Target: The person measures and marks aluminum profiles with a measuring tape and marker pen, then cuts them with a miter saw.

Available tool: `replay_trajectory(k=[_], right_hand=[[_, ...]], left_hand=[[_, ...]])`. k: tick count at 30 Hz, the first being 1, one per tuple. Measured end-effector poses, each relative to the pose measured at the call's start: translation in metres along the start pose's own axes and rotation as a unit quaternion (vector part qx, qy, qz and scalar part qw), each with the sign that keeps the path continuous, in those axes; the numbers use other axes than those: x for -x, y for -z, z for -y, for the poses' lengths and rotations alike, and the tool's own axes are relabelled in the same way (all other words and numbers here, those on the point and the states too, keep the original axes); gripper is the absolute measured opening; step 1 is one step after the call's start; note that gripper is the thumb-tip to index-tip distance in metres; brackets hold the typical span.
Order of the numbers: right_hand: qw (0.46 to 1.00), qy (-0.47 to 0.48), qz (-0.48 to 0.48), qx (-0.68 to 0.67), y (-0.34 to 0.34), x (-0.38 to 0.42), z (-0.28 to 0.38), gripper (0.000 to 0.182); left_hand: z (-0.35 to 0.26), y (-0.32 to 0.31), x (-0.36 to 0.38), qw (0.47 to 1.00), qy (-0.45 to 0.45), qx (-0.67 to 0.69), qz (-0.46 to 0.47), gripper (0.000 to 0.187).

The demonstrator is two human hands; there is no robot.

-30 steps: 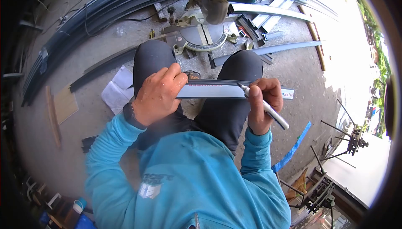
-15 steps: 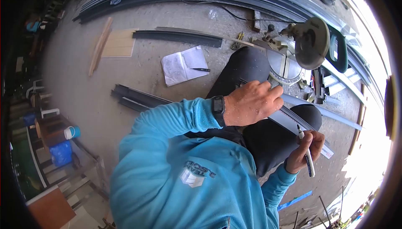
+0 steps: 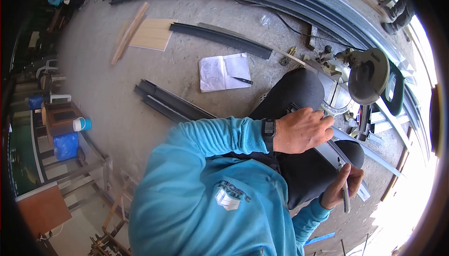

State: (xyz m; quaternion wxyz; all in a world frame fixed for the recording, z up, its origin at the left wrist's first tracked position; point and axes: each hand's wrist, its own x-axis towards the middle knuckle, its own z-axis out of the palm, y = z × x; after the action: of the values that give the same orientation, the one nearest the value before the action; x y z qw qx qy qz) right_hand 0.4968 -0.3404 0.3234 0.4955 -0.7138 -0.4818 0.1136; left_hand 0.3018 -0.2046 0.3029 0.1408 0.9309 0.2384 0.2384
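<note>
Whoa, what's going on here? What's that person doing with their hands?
The person's left hand holds a profile strip over their legs. The right hand grips a marker, its tip by the strip; whether it touches is hard to tell. A miter saw stands on the floor just past the knees, and an open notebook lies there with a pen on it.
</note>
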Motion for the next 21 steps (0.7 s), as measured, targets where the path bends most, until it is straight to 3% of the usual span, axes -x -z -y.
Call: replay_trajectory(k=[5,11,12,15,18,21], right_hand=[[0.999,-0.035,-0.007,-0.006,-0.003,0.002,0.004,0.036],[0.999,0.023,0.026,0.008,-0.001,0.002,-0.005,0.031],[1.000,-0.007,0.022,0.000,-0.001,0.004,0.003,0.027],[0.998,-0.019,0.006,-0.059,0.002,0.000,0.006,0.024],[0.999,-0.041,0.023,-0.022,0.001,-0.001,0.001,0.027],[0.999,0.005,0.040,-0.001,0.003,-0.004,0.002,0.026]], left_hand=[[0.001,-0.001,0.000,1.000,0.000,-0.007,0.006,0.011],[-0.002,0.005,-0.001,1.000,0.006,-0.003,0.005,0.007],[-0.002,0.007,-0.002,1.000,0.001,0.008,0.006,0.007],[-0.004,0.007,-0.008,0.999,0.020,0.030,0.028,0.013],[-0.004,0.007,-0.009,0.997,0.027,0.042,0.056,0.031],[-0.002,0.005,-0.011,0.997,0.018,0.050,0.050,0.031]])
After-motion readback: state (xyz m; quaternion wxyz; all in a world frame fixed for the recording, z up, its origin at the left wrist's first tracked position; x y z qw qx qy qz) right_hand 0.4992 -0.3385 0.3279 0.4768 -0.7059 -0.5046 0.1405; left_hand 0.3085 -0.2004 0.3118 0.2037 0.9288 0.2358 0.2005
